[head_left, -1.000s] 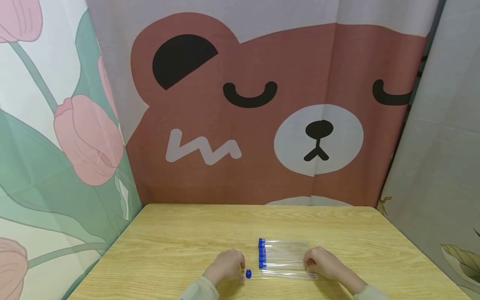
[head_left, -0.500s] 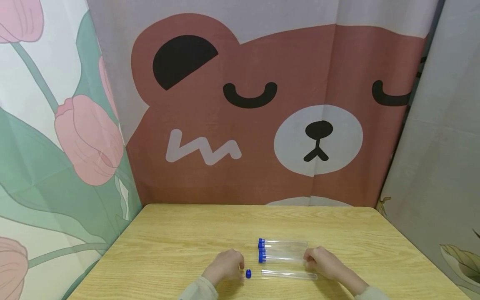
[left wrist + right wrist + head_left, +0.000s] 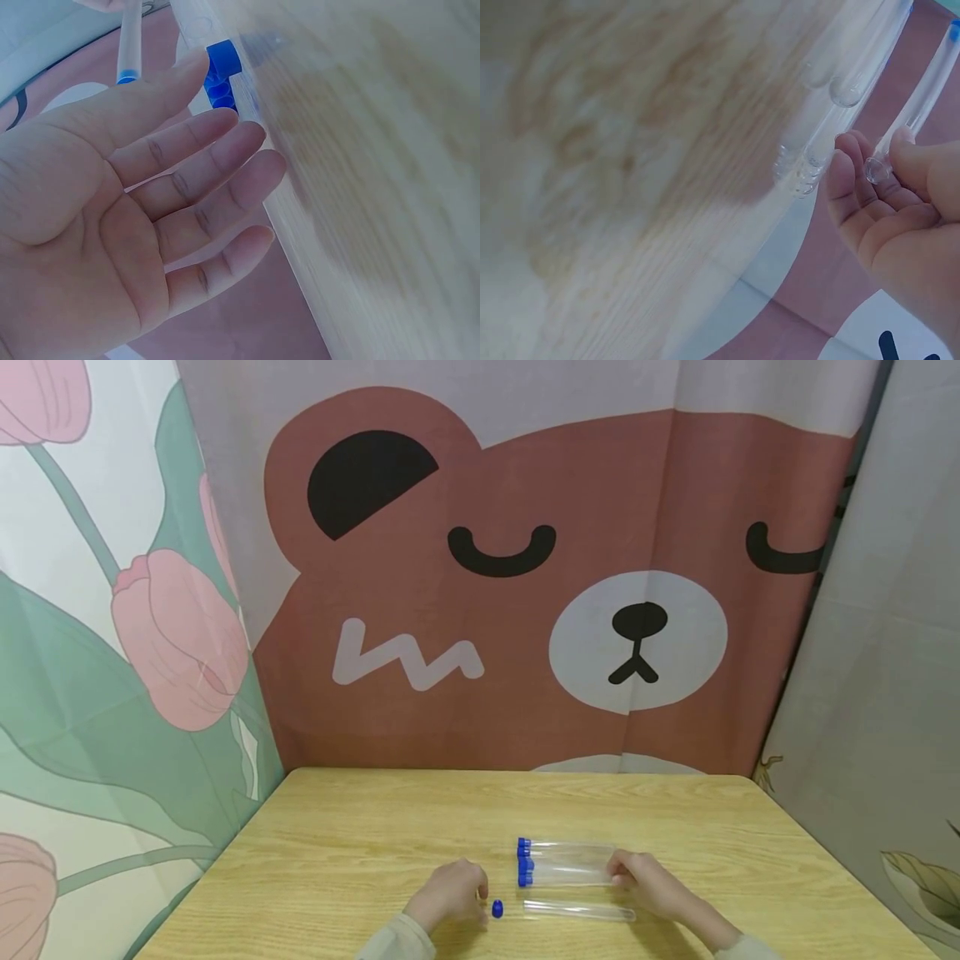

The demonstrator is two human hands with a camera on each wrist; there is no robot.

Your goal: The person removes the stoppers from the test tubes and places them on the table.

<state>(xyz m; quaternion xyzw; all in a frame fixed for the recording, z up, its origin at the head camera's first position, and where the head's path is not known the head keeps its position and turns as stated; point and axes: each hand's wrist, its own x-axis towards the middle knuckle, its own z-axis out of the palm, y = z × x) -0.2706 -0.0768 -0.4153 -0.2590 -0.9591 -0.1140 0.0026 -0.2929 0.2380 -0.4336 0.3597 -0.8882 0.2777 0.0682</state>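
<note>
My right hand (image 3: pixel 642 881) pinches the end of a clear test tube with a blue cap (image 3: pixel 922 94), which is raised off the table in the right wrist view. Below it in the head view lies a row of capped test tubes (image 3: pixel 566 847), their blue caps pointing left. One uncapped test tube (image 3: pixel 577 910) lies apart, nearer the front. A loose blue cap (image 3: pixel 497 908) stands left of that tube's end. Beside the cap, my left hand (image 3: pixel 450 891) rests with relaxed fingers; the left wrist view shows its palm (image 3: pixel 82 225) holding nothing.
The wooden table (image 3: pixel 360 827) has a curtain with a printed bear (image 3: pixel 525 610) behind it. Another curtain with tulips (image 3: pixel 120 693) hangs on the left, and a pale one (image 3: pixel 870 693) on the right.
My right hand has lifted a capped test tube from the front of the row and shifted it toward the back, widening the gap to the uncapped tube. The left hand has stayed in place.
</note>
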